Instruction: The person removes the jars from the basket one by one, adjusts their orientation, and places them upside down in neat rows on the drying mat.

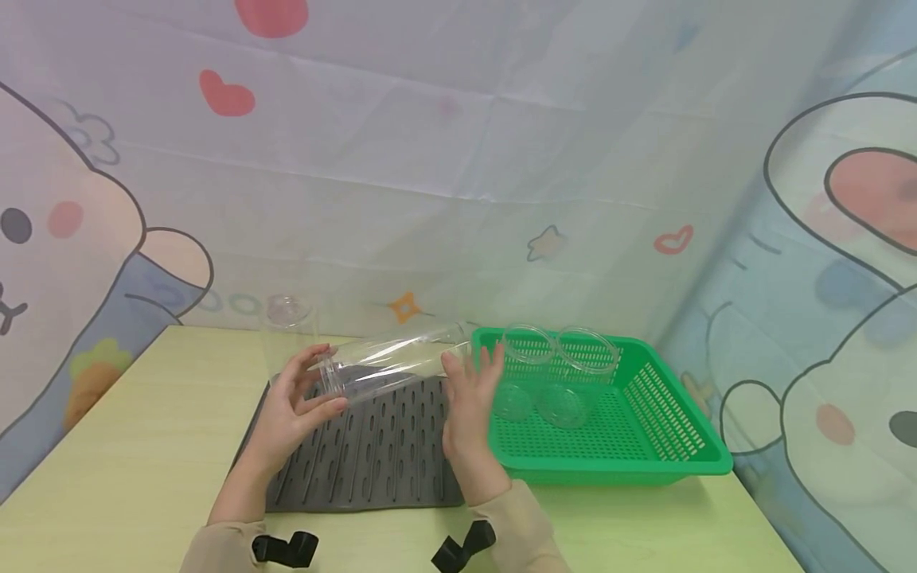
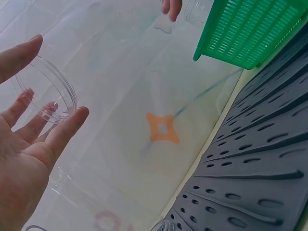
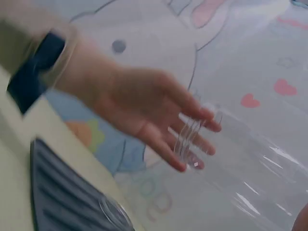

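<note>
A clear, tall cylindrical jar (image 1: 397, 358) with a threaded mouth is held tilted above the mat, its mouth end toward the left. My left hand (image 1: 290, 406) grips the threaded mouth between thumb and fingers. In the left wrist view the same left hand (image 2: 36, 115) curves round the clear ring of the mouth. My right hand (image 1: 469, 398) is at the jar's other end, fingers straight and spread, the thumb against or very near it. Only a sliver of the right hand (image 3: 301, 219) shows in the right wrist view.
A second clear jar (image 1: 286, 338) stands behind my left hand. Under the held jar lies a dark grey slotted mat (image 1: 365, 461). To the right, a green plastic basket (image 1: 609, 471) contains two clear jars (image 1: 562, 406). A patterned cloth (image 1: 444, 159) hangs behind the table.
</note>
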Tool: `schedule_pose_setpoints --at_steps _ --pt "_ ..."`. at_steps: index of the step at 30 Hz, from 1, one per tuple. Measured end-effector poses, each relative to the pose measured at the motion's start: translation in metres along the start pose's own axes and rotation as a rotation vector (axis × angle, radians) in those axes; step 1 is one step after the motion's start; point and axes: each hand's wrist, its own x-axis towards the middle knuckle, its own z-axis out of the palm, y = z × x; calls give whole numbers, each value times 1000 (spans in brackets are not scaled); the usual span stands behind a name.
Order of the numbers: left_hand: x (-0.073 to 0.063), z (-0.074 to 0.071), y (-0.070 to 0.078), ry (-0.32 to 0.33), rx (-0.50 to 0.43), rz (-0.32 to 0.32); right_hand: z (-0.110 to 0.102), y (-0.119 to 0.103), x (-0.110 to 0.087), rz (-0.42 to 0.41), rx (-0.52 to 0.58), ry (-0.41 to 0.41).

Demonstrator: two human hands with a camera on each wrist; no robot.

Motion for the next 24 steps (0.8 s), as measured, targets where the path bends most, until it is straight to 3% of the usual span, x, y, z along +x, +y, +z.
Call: schedule_pose_setpoints --at_steps 5,12,18,24 --pt "0 1 -1 0 -14 0 3 4 -5 169 192 -23" --pt "0 3 -2 -18 -24 21 5 19 -13 306 310 -119" --pt "-1 5 0 -23 -9 21 13 28 -16 332 373 -123" --pt "-1 6 1 -33 -4 10 17 34 -20 314 353 -129"
